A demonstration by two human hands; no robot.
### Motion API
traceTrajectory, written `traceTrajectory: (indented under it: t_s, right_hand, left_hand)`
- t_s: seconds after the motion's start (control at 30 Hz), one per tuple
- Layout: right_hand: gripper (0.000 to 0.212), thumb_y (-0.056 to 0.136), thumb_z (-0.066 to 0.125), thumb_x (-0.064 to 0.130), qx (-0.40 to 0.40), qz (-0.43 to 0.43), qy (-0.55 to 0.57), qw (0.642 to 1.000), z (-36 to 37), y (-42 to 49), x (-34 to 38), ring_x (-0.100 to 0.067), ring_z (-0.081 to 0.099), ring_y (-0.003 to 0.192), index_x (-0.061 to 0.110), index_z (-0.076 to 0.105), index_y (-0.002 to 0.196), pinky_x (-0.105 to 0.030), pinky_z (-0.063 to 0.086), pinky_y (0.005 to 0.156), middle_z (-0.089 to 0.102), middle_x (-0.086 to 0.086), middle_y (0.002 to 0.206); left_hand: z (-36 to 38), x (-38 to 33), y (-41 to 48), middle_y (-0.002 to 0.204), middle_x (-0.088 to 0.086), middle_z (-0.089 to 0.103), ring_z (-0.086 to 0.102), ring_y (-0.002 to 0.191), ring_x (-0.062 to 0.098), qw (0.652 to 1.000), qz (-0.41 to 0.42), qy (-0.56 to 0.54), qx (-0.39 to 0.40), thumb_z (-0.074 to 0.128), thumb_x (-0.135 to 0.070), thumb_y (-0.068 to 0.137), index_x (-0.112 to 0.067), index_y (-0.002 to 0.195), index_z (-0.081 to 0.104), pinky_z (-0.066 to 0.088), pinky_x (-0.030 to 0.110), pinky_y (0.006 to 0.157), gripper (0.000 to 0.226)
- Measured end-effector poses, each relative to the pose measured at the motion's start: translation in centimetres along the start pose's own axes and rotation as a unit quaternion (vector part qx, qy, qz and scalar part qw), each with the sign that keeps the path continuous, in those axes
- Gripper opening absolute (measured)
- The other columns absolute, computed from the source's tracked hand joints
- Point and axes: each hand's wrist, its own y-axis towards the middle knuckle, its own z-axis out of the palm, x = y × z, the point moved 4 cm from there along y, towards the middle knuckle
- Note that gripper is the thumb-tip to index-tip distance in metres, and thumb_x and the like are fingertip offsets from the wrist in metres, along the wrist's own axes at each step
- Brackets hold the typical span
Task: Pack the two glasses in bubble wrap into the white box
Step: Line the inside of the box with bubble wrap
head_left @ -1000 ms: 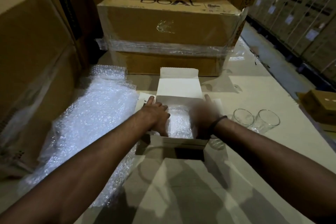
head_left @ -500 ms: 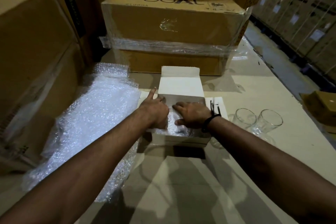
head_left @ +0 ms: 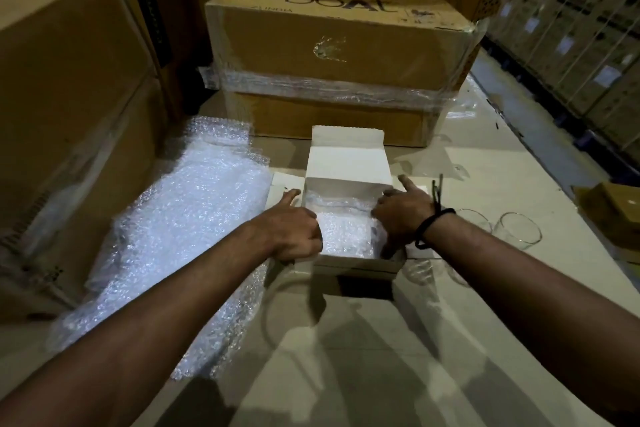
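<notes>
**Both hands clamped on the side walls of the white box**

We see the left hand (head_left: 292, 236) curled over the left wall of the white box (head_left: 356, 262), index finger stretched forward along the side flap, the other fingers hooked down inside; the right hand (head_left: 401, 215) mirrors it on the right wall, index pointing ahead, fingers bent in over the rim and thumb reaching down into the near corner; whether those fingertips also pinch the wrap we cannot tell.

Between the two grips lies the bubble wrap (head_left: 346, 232), filling the floor of the box; what it covers is hidden from us. Ahead of the fingers the lid (head_left: 346, 163) stands open and upright.

Outside the right grip, just beyond the black wristband (head_left: 429, 225), the inner glass (head_left: 479, 220) and the outer glass (head_left: 517, 230) sit bare on the table (head_left: 467, 163), side by side and apart from the box.

Outside the left grip a loose sheet (head_left: 194, 218) of bubble wrap spreads beside the forearm; past the lid, well ahead of both hands, stands a taped carton (head_left: 339, 55).
</notes>
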Motion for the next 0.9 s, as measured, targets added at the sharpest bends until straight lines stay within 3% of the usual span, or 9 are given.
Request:
traceTrajectory:
  t_s: [0.1,0.17,0.27,0.33,0.4,0.57,0.67,0.77,0.9]
  right_hand:
    - [0.040,0.086,0.054,0.043,0.012,0.028,0.046,0.998,1.5,0.8,0.9,-0.027,0.038,0.130,0.022,0.062,0.119,-0.053,0.009,0.114,0.057,-0.006,0.129]
    - [0.032,0.087,0.050,0.040,-0.006,0.011,-0.019,1.000,1.8,1.0,1.6,-0.028,0.044,0.124,0.024,0.067,0.110,-0.055,0.008,0.112,0.062,-0.003,0.118]
    - [0.049,0.071,0.061,0.063,-0.056,0.007,-0.024,0.998,0.9,1.0,1.7,-0.026,0.049,0.120,0.031,0.065,0.108,-0.056,0.009,0.106,0.063,0.000,0.114]
    - [0.079,0.064,0.063,0.072,-0.089,-0.006,-0.007,0.996,0.1,1.3,1.7,-0.029,0.048,0.123,0.031,0.049,0.130,-0.054,0.016,0.108,0.054,-0.007,0.130]
    - [0.095,0.067,0.062,0.072,-0.097,-0.005,0.006,0.995,0.2,1.7,2.2,-0.032,0.041,0.129,0.030,0.026,0.145,-0.052,0.018,0.110,0.040,-0.014,0.144]
    - [0.076,0.086,0.046,0.059,-0.042,0.001,0.059,0.997,2.1,3.2,3.1,-0.038,0.025,0.139,0.031,0.013,0.149,-0.056,0.011,0.114,0.017,-0.015,0.157]
    - [0.088,0.080,0.056,0.066,-0.026,-0.020,0.054,0.998,1.0,3.0,2.4,-0.034,0.030,0.139,0.031,0.016,0.149,-0.054,0.018,0.114,0.020,-0.009,0.157]
    - [0.104,0.068,0.059,0.077,-0.036,-0.031,0.079,0.996,-0.4,2.9,1.8,-0.029,0.030,0.140,0.031,0.014,0.150,-0.050,0.024,0.112,0.019,-0.003,0.158]
    - [0.098,0.075,0.049,0.078,0.009,-0.053,0.098,0.994,0.9,3.7,3.5,-0.029,0.018,0.144,0.034,0.005,0.151,-0.055,0.013,0.115,0.004,-0.002,0.161]
  left_hand:
    - [0.5,-0.7,0.5,0.123,0.006,0.066,0.044,0.130,0.023,0.992,-0.003,0.106,0.071,0.013,-0.037,0.082,-0.015,0.111,0.069,0.002,0.059,0.114,0.067]
    - [0.0,-1.1,0.9,0.127,0.007,0.063,0.044,0.131,0.024,0.989,-0.017,0.103,0.106,0.025,-0.029,0.089,-0.015,0.113,0.066,0.001,0.060,0.115,0.050]
    - [-1.2,-0.9,1.7,0.141,-0.002,0.054,0.038,0.138,0.018,0.995,-0.065,0.009,0.069,0.045,-0.028,0.094,-0.032,0.127,0.062,-0.004,0.055,0.116,0.037]
    - [-1.6,-0.9,2.4,0.153,0.001,0.039,0.023,0.146,0.024,0.994,-0.074,0.085,0.013,0.050,-0.039,0.094,-0.039,0.137,0.052,-0.005,0.057,0.115,0.043]
    - [-1.0,-0.7,3.2,0.158,0.009,0.028,0.016,0.147,0.032,0.980,-0.096,0.175,-0.003,0.047,-0.052,0.093,-0.038,0.146,0.039,-0.006,0.060,0.114,0.055]
    - [1.1,0.0,5.3,0.160,0.015,0.019,0.012,0.148,0.037,0.959,-0.132,0.241,0.070,0.044,-0.064,0.091,-0.032,0.155,0.014,-0.009,0.064,0.113,0.078]
    - [0.7,-0.2,5.6,0.157,0.012,0.029,0.022,0.145,0.034,0.962,-0.121,0.228,0.083,0.048,-0.063,0.089,-0.028,0.154,0.019,-0.007,0.064,0.113,0.079]
    - [-0.4,-0.2,4.7,0.156,0.008,0.034,0.024,0.145,0.029,0.981,-0.111,0.154,0.028,0.050,-0.057,0.090,-0.024,0.148,0.037,-0.007,0.061,0.114,0.068]
    - [-1.5,0.7,2.4,0.156,-0.001,0.034,0.018,0.148,0.021,0.989,-0.082,0.123,0.011,0.051,-0.053,0.093,-0.034,0.138,0.051,-0.009,0.060,0.113,0.049]
